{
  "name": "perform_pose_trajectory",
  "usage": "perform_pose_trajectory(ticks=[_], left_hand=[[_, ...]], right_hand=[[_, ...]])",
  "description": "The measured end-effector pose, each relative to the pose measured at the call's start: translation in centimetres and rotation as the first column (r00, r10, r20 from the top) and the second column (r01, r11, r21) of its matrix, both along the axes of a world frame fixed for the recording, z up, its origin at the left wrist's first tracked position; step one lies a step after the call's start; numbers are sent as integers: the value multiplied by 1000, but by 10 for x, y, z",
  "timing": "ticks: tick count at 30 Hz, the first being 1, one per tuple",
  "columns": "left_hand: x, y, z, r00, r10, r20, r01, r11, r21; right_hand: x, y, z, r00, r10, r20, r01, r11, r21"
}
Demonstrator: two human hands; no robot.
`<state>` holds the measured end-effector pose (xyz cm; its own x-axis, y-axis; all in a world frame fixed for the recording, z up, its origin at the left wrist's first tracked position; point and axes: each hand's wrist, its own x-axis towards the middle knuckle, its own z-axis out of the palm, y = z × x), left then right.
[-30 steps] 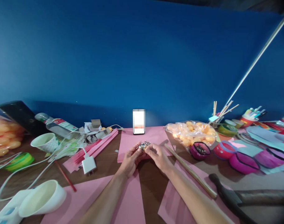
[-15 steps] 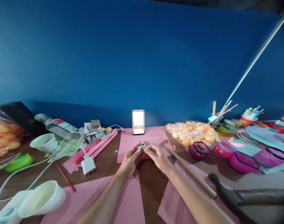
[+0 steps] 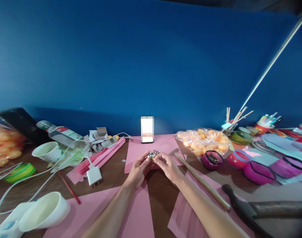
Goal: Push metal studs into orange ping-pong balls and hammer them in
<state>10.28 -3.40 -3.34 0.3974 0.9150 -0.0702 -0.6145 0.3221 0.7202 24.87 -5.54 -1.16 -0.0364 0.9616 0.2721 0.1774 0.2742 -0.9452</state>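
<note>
Both my hands meet over the middle of the table around a small shiny, silvery ball-like object (image 3: 153, 154) studded with what look like pins. My left hand (image 3: 136, 171) cups it from the left with the fingers curled on it. My right hand (image 3: 167, 165) pinches its right side with thumb and fingertips. The object hangs just above a pink paper sheet (image 3: 136, 150). A phone (image 3: 147, 129) stands upright against the blue wall right behind it.
To the right lie a bag of orange balls (image 3: 203, 140), a magenta tub of pins (image 3: 211, 160), tape rolls (image 3: 258, 172), a wooden stick (image 3: 203, 181) and a hammer (image 3: 252, 210). On the left sit paper cups (image 3: 45, 210), a white charger (image 3: 94, 175), a bottle (image 3: 60, 133).
</note>
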Motion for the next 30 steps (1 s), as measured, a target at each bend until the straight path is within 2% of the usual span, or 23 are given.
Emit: perform_pose_trajectory(ticks=[8, 15, 30], left_hand=[[0, 0, -2, 1000, -2, -7, 2, 999, 36], [1, -1, 2, 1000, -11, -1, 11, 1000, 16], [0, 1, -1, 1000, -8, -2, 8, 1000, 13]], right_hand=[[0, -1, 1, 1000, 12, -1, -12, 1000, -5], [1, -1, 2, 1000, 13, 7, -13, 1000, -8], [1, 0, -1, 1000, 20, 4, -19, 1000, -21]])
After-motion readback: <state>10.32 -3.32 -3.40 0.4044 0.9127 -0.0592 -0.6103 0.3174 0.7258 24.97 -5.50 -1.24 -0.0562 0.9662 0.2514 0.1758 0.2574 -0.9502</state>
